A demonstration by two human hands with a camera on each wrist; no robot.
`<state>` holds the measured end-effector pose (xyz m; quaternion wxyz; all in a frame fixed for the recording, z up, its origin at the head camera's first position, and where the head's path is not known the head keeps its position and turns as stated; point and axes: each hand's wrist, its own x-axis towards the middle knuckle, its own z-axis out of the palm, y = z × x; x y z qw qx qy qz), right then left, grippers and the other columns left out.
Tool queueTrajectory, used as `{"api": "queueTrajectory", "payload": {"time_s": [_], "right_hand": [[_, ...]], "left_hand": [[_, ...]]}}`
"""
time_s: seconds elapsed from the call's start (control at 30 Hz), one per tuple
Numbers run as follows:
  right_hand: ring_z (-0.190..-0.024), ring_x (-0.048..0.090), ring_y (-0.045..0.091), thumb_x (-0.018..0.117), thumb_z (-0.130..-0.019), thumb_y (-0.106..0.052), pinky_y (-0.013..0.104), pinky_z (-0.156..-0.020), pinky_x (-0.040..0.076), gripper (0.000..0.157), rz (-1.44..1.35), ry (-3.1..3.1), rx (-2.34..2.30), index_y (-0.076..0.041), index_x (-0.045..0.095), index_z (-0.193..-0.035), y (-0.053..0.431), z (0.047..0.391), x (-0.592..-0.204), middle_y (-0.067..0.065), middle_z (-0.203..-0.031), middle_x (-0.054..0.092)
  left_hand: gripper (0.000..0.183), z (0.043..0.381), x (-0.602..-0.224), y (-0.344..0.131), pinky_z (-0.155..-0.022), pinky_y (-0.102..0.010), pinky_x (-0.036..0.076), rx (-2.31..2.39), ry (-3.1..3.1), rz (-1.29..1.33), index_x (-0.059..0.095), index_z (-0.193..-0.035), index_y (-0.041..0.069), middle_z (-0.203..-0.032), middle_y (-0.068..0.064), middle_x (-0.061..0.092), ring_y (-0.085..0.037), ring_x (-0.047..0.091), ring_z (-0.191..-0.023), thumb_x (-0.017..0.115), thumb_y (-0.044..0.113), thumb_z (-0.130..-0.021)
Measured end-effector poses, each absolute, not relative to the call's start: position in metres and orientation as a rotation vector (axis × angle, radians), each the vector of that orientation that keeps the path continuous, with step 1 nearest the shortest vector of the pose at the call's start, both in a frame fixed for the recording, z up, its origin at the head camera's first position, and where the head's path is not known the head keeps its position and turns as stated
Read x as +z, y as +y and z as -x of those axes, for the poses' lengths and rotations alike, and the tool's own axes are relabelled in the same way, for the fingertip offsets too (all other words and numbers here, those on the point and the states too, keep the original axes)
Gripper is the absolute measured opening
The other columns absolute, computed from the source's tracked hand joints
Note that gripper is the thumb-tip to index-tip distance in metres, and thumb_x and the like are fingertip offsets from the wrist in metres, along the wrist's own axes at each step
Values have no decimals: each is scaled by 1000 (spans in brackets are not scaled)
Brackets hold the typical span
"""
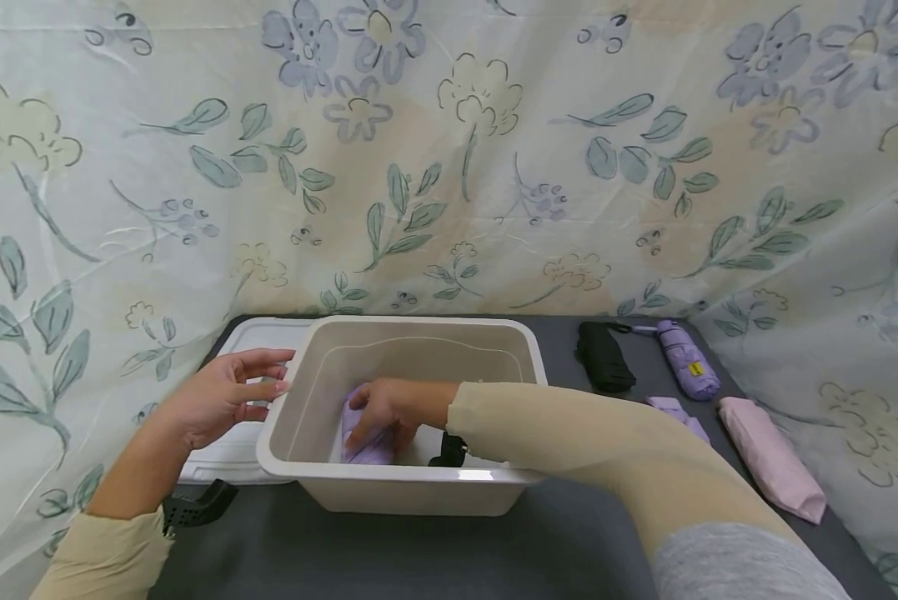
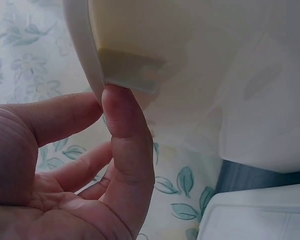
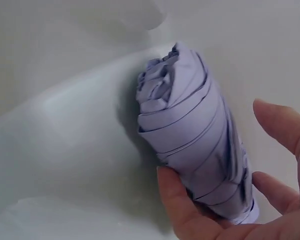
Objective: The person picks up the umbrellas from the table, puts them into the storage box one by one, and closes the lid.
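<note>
A folded purple umbrella [image 3: 190, 125] lies inside a beige plastic bin [image 1: 411, 495], against its left side. My right hand [image 1: 388, 412] reaches down into the bin with its fingers around the umbrella. In the right wrist view, fingers [image 3: 182, 210] sit at the umbrella's lower end, while its bunched end points away from the hand. At the bin's left rim, my left hand [image 1: 227, 396] pinches the edge between thumb and fingertip, as the left wrist view shows.
A white lid [image 1: 223, 454] lies left of the bin, partly under it. At right on the dark table [image 1: 388, 558] are a black folded umbrella [image 1: 604, 358], another purple umbrella [image 1: 687, 360], a small purple piece [image 1: 677, 412] and a pink pouch-like bundle [image 1: 773, 458]. Floral fabric [image 1: 479, 233] hangs behind.
</note>
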<state>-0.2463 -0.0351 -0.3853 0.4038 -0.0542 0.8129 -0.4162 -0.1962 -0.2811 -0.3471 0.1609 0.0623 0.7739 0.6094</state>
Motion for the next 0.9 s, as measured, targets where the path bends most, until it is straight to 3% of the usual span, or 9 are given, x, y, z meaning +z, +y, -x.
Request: {"api": "queueTrajectory", "payload": {"time_s": [0.2, 0.5, 0.9], "right_hand": [[-116, 58, 45, 86, -79, -2, 68, -85, 55, 72, 160, 2035, -1076, -11, 55, -144, -36, 245, -385, 18, -141, 48], [-93, 65, 32, 84, -81, 0, 57, -87, 60, 83, 251, 1917, -1067, -7, 42, -152, -38, 247, -387, 19, -129, 49], [-93, 62, 33, 82, -84, -3, 60, -89, 57, 86, 206, 1876, -1119, -5, 33, -156, -43, 247, -385, 17, -130, 46]], "left_hand": [[64, 195, -345, -280, -79, -33, 61, 1727, 2225, -169, 37, -154, -3, -110, 6, 64, -11, 65, -98, 67, 15, -100], [64, 194, -344, -278, -80, -34, 61, 1720, 2246, -163, 38, -152, -4, -111, 6, 64, -11, 65, -100, 68, 14, -99], [66, 194, -343, -278, -77, -34, 62, 1710, 2260, -185, 36, -153, -7, -113, 1, 61, -11, 66, -99, 68, 13, -99]]}}
